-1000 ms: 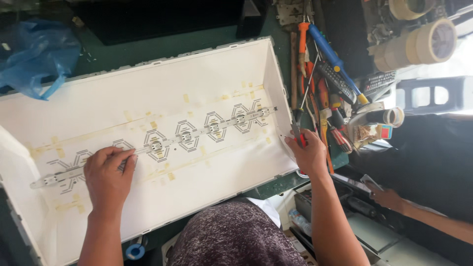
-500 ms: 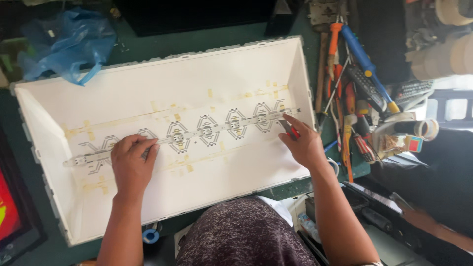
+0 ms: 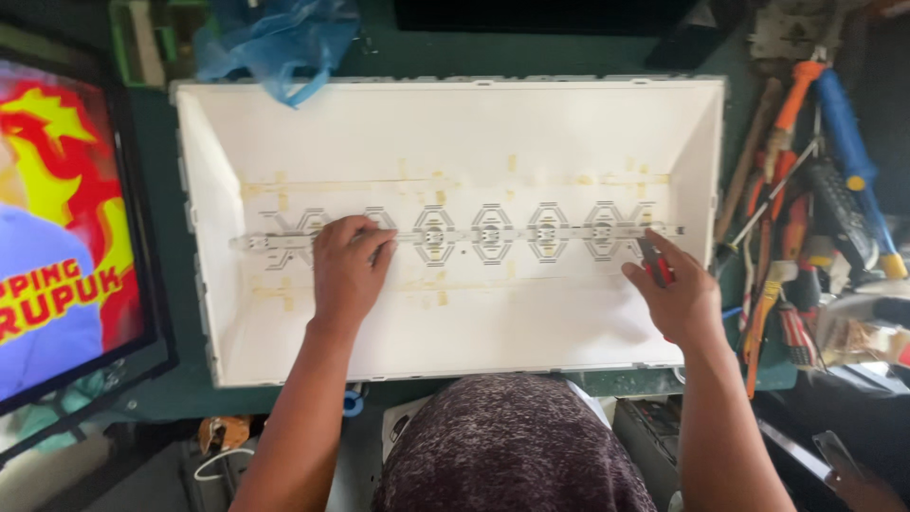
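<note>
Left hand (image 3: 349, 270): palm down, fingers loosely curled, pressing the thin light strip (image 3: 455, 234) flat, likely to steady it.
Right hand (image 3: 675, 294): closed around a red-handled tool (image 3: 654, 262), its tip at the strip's right end.
Light strip: runs across the middle of the white tray-like panel (image 3: 455, 133).
Panel: lies flat on the green worktop (image 3: 152, 171).
Hand tools (image 3: 806, 218): heaped just right of the panel, within reach.

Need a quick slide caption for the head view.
Left hand presses light strip in white tray; right hand grips red tool.

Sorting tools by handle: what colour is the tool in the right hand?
Red, on the tool in the right hand; head view.
</note>
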